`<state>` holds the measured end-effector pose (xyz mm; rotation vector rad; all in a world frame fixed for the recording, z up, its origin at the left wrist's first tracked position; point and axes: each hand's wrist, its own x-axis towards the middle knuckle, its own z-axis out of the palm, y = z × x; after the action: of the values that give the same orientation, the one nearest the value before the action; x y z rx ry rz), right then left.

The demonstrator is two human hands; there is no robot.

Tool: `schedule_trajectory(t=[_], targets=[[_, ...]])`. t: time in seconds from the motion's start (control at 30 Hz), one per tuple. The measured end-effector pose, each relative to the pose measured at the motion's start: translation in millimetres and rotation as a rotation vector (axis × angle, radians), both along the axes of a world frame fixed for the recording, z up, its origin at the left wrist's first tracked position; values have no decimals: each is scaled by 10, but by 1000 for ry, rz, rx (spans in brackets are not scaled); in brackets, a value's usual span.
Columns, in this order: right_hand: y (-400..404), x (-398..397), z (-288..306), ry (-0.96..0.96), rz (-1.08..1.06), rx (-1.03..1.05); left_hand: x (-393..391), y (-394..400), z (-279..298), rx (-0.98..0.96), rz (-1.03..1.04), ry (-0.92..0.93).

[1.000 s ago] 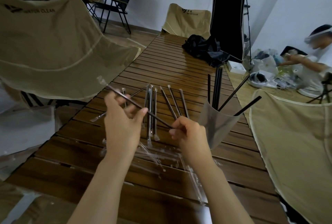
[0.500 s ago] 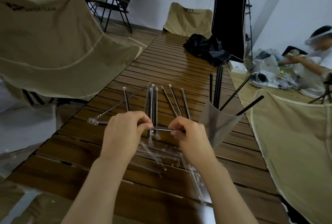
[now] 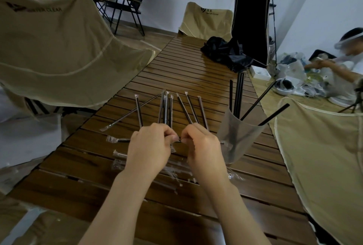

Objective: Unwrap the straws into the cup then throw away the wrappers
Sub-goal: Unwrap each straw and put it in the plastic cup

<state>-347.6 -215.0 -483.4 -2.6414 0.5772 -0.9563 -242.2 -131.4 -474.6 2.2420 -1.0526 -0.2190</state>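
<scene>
You had both hands close together just above the slatted wooden worktop (image 3: 196, 71), knuckles up and fingers curled. Your left hand (image 3: 150, 147) and your right hand (image 3: 203, 146) were each pinched shut on the same wrapped straw (image 3: 177, 141), which lay level between them. Only a short dark length of it showed in the gap between your fingertips. The clear wrapper end (image 3: 112, 139) stuck out past your left hand, and a little of the other end poked out beyond your right hand, toward the cup.

The translucent cup (image 3: 238, 136) stood just right of your right hand, with 5 bare black straws (image 3: 238, 95) leaning in it. Beyond your hands, a loose fan of wrapped straws (image 3: 167, 107) lay on the worktop, one of them angled away to the left. Empty clear wrappers (image 3: 119, 164) were scattered on the slats under and just behind your wrists.

A black bag (image 3: 225, 52) sat at the far end of the worktop. Tan camp chairs (image 3: 59, 44) stood on both sides.
</scene>
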Motion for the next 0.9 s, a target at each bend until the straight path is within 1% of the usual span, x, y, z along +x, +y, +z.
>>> schedule_trajectory(t=[0.13,0.23,0.33,0.4,0.43,0.47,0.57,0.6,0.63,0.7,0.83,0.9], targets=[[-12,-17,-24,-15,0,-60,10,10,-18,-45,14,92],[-34,-7,-28,-22,-13,-36,48,44,-9,-54,56,119],[-78,-8,-10,-52,-70,13,104,113,10,-13,114,78],[-133,-28,-7,-22,-111,-1,132,170,24,12,151,12],[-154,-35,25,28,-114,-2,143,194,35,16,172,-19],[-175,-41,65,125,-89,45,153,215,46,23,191,-45],[-253,27,219,609,-13,438,184,253,84,59,211,-82],[-251,40,221,683,-17,472,192,261,89,67,202,-80],[-237,46,197,692,-30,443,194,266,92,77,186,-70],[-167,25,143,579,-48,351,181,270,93,91,139,-39],[-47,-21,102,178,14,205,152,240,96,105,76,-40],[-60,5,49,135,32,148,145,226,102,106,31,-51]])
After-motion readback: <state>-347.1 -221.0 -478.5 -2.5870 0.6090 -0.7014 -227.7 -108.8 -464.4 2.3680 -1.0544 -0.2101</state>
